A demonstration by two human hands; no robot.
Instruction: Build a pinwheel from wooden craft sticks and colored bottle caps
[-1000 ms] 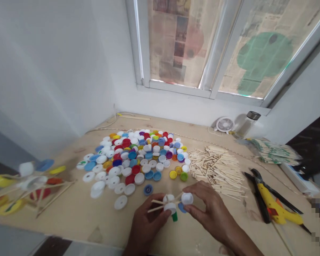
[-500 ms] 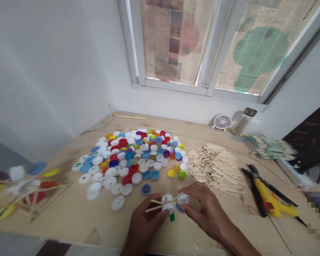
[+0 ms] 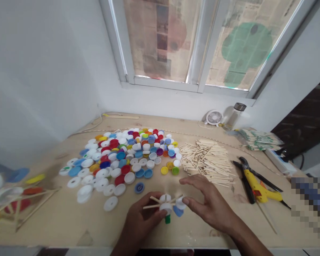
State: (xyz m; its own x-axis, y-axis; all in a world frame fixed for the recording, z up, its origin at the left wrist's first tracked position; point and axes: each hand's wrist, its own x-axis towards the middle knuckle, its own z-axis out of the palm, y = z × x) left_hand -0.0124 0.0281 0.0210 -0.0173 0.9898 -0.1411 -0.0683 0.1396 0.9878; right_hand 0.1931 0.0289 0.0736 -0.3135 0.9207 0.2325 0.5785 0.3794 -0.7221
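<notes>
My left hand (image 3: 146,217) pinches a small assembly of white bottle caps (image 3: 165,208) joined with short wooden sticks (image 3: 151,206). Below these caps a green cap (image 3: 168,219) sticks out. A smaller white cap (image 3: 180,203) sits at the assembly's right side, and a blue cap (image 3: 178,211) shows under it. My right hand (image 3: 206,202) is open, its thumb by the small white cap and its forefinger raised away; whether the thumb touches the cap I cannot tell. Beyond both hands a loose blue cap (image 3: 139,187) lies on the table.
A heap of coloured bottle caps (image 3: 120,153) spreads behind my hands, with a pile of wooden sticks (image 3: 206,161) to its right. Farther right lie a yellow glue gun (image 3: 258,188) and black-handled pliers (image 3: 246,181). Another cap-and-stick structure (image 3: 17,199) stands at the left edge.
The fingers of my right hand have spread, letting go of the small white cap, which stays on the assembly. The whole view has shifted slightly to the right.
</notes>
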